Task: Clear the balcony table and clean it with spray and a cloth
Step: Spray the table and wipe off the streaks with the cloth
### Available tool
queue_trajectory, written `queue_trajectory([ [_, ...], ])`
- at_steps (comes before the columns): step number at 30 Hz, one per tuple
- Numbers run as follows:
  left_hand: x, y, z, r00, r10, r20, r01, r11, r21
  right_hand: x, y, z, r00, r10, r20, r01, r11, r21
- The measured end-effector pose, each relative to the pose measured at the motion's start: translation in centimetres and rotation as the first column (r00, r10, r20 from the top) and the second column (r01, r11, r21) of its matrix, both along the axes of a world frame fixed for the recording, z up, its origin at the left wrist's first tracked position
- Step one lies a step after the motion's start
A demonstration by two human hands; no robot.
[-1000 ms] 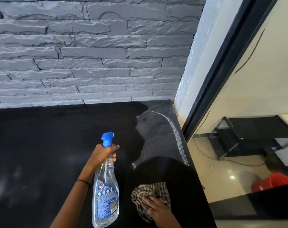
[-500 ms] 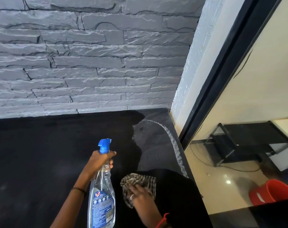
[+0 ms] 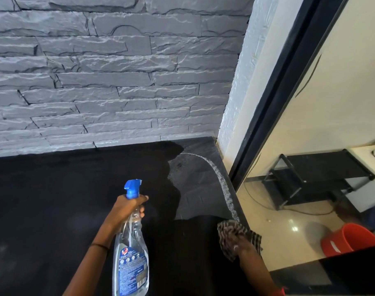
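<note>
The black balcony table (image 3: 54, 199) fills the lower left, its top dark and wet except for a drier grey patch at the far right corner. My left hand (image 3: 126, 208) grips the neck of a clear spray bottle (image 3: 131, 259) with a blue nozzle, held above the table's middle. My right hand (image 3: 243, 244) presses a checked brown-and-white cloth (image 3: 231, 229) onto the table near its right edge.
A grey stone wall (image 3: 107, 82) backs the table. A black door frame (image 3: 289, 82) runs along the right. Beyond it, on a glossy floor, stand a black low rack (image 3: 317, 178) and a red bucket (image 3: 351, 238).
My right hand has slid the cloth from the table's near middle out to its right edge. The left hand still holds the bottle over the table.
</note>
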State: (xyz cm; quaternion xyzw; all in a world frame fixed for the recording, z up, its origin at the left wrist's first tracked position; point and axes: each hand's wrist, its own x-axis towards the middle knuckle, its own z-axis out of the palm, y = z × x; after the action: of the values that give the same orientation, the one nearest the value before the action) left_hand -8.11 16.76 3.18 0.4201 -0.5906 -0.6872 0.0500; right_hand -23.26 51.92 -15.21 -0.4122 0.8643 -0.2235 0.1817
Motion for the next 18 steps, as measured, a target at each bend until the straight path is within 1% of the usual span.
queue_trajectory([
  [1, 0.2, 0.1, 0.0, 1.0, -0.002, 0.004, 0.002, 1.0, -0.004, -0.6, -1.4, 2.5, 0.996, -0.076, 0.041, 0.075, 0.997, 0.029],
  [2, 0.3, 0.2, -0.1, 1.0, -0.003, 0.007, 0.003, 1.0, -0.007, -0.6, -2.5, 3.1, 0.986, -0.08, -0.144, 0.076, 0.997, -0.033],
  [3, 0.4, 0.3, -0.1, 1.0, 0.0, 0.011, 0.0, 1.0, -0.008, -1.0, -4.3, 4.0, 0.961, -0.062, -0.27, 0.062, 0.998, -0.007],
  [4, 0.5, 0.5, -0.2, 1.0, 0.003, 0.014, -0.003, 1.0, -0.007, -0.4, -6.7, 5.4, 0.951, -0.023, -0.309, 0.046, 0.997, 0.068],
  [5, 0.5, 0.6, -0.2, 1.0, 0.007, 0.017, -0.007, 1.0, -0.006, 0.4, -8.2, 5.5, 0.96, 0.016, -0.278, 0.014, 0.994, 0.104],
  [6, 0.4, 0.8, -0.2, 1.0, 0.013, 0.019, -0.013, 1.0, -0.006, 1.2, -9.9, 6.0, 0.98, 0.002, -0.2, 0.022, 0.993, 0.114],
  [7, 0.4, 1.1, -0.1, 1.0, 0.022, 0.018, -0.022, 1.0, -0.006, 2.3, -11.3, 6.1, 0.983, 0.012, -0.182, 0.005, 0.996, 0.094],
  [8, 0.2, 1.3, -0.1, 0.999, 0.028, 0.015, -0.028, 1.0, -0.006, 3.5, -12.5, 5.7, 0.99, 0.043, -0.134, -0.029, 0.994, 0.108],
  [9, 0.1, 1.5, 0.0, 0.999, 0.03, 0.013, -0.03, 1.0, -0.006, 4.9, -13.4, 6.0, 0.987, 0.098, -0.127, -0.087, 0.993, 0.083],
  [10, -0.1, 1.7, 0.1, 1.0, 0.026, 0.012, -0.026, 1.0, -0.008, 6.2, -13.8, 6.1, 0.981, 0.16, -0.11, -0.15, 0.984, 0.092],
  [11, -0.3, 1.9, 0.2, 1.0, 0.023, 0.01, -0.022, 1.0, -0.011, 7.5, -13.8, 6.3, 0.961, 0.218, -0.172, -0.2, 0.973, 0.116],
  [13, -0.7, 2.3, 0.2, 1.0, 0.022, 0.007, -0.022, 1.0, -0.018, 9.1, -12.3, 5.9, 0.919, 0.371, -0.135, -0.348, 0.923, 0.163],
  [14, -0.9, 2.5, 0.1, 1.0, 0.022, 0.007, -0.022, 1.0, -0.019, 9.5, -10.6, 5.3, 0.902, 0.421, -0.096, -0.403, 0.9, 0.165],
  [15, -1.1, 2.6, 0.1, 1.0, 0.022, 0.004, -0.022, 1.0, -0.016, 9.6, -8.6, 4.6, 0.885, 0.456, -0.095, -0.438, 0.884, 0.162],
  [17, -1.5, 2.9, -0.1, 1.0, 0.013, -0.002, -0.013, 1.0, -0.006, 8.4, -5.6, 3.3, 0.88, 0.424, -0.215, -0.388, 0.901, 0.192],
  [18, -1.8, 3.1, -0.2, 1.0, 0.003, -0.002, -0.003, 1.0, -0.003, 7.3, -4.0, 2.6, 0.868, 0.381, -0.318, -0.336, 0.923, 0.19],
])
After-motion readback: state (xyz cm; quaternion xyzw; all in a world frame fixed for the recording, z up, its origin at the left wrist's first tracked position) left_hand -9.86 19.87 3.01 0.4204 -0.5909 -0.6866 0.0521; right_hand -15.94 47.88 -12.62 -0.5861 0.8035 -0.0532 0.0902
